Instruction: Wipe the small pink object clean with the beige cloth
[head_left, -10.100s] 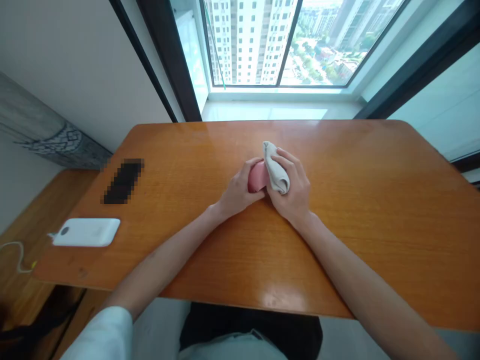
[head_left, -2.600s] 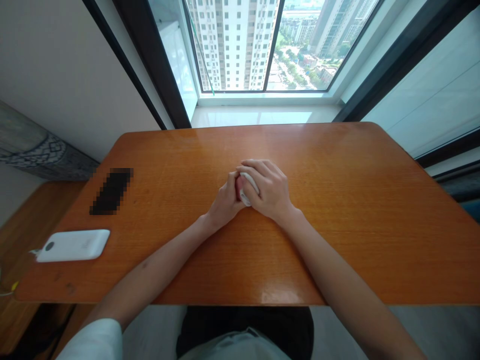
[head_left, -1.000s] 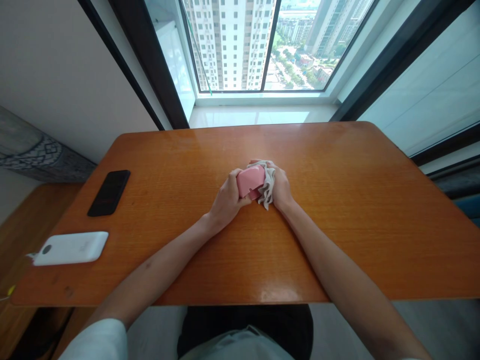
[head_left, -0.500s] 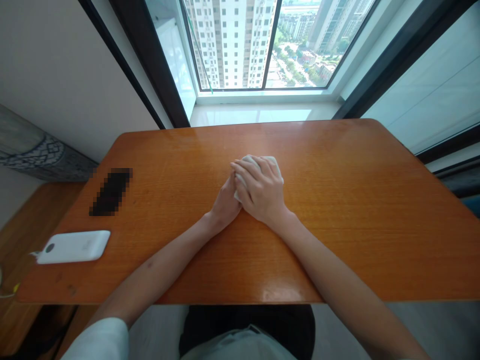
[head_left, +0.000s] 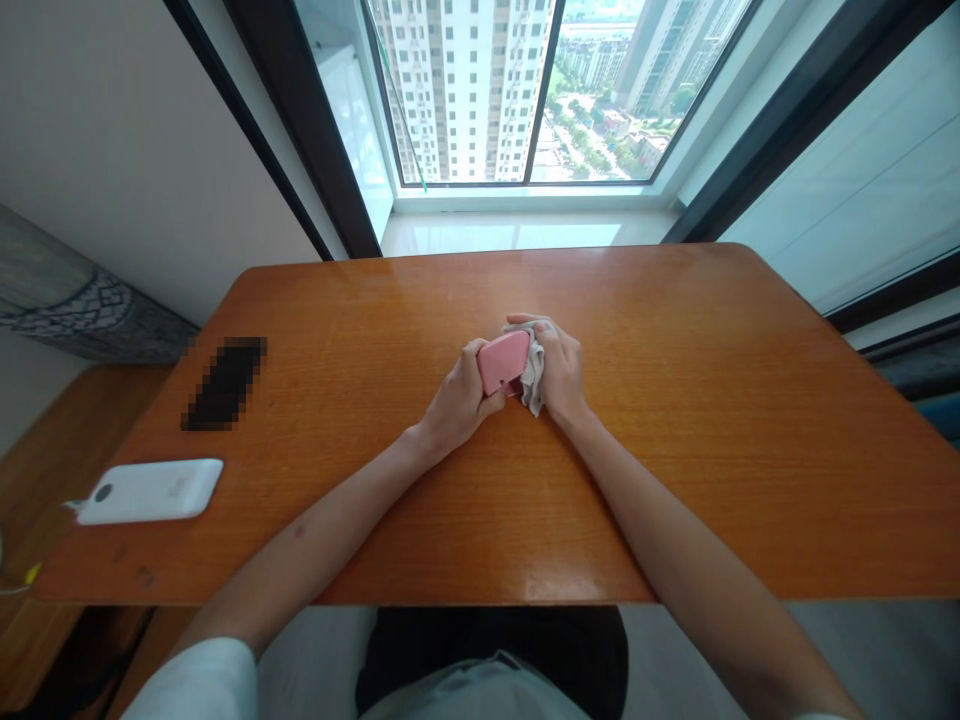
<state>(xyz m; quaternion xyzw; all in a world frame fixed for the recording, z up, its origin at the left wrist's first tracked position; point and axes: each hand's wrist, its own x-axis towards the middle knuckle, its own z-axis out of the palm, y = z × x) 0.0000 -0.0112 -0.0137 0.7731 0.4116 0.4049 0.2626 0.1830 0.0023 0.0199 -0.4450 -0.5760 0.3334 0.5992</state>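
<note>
Your left hand (head_left: 459,398) grips small pink rounded plastic case (head_left: 504,362), raised just above middle of orange wooden bench (head_left: 712,420). Your right hand (head_left: 561,372) clutches crumpled pale grey cloth (head_left: 533,366) against case's right side. Half a second ago right hand and cloth covered case completely; now pink top face shows again (cloth shifted to side, so wiping has moved to another face). White power bank (head_left: 148,490) and blurred dark phone (head_left: 223,383) lie well apart, far left.
</note>
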